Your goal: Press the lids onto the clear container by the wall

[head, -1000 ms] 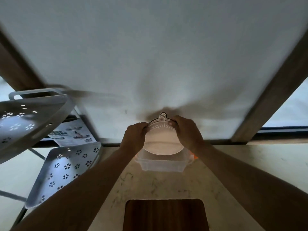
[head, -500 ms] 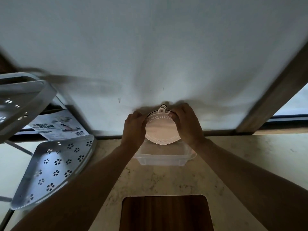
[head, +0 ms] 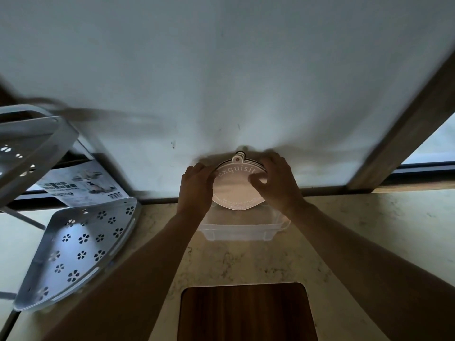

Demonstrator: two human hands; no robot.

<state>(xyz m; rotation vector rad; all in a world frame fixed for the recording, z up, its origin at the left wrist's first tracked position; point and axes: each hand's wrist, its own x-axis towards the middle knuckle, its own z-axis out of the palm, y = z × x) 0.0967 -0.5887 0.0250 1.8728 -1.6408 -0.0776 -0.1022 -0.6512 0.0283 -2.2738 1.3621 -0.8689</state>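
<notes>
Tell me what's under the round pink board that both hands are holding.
Under the round pink board, gripped by the left hand and the right hand, sits a clear plastic container on the counter. The board covers its rear part; any contents cannot be made out.

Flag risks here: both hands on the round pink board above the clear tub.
The pink board is held only at its edges by the left hand and right hand; it could slip and drop onto the clear tub. The tub sits close to the wall, so a bump might knock it. Dim light and blur make the grip hard to judge.
</notes>
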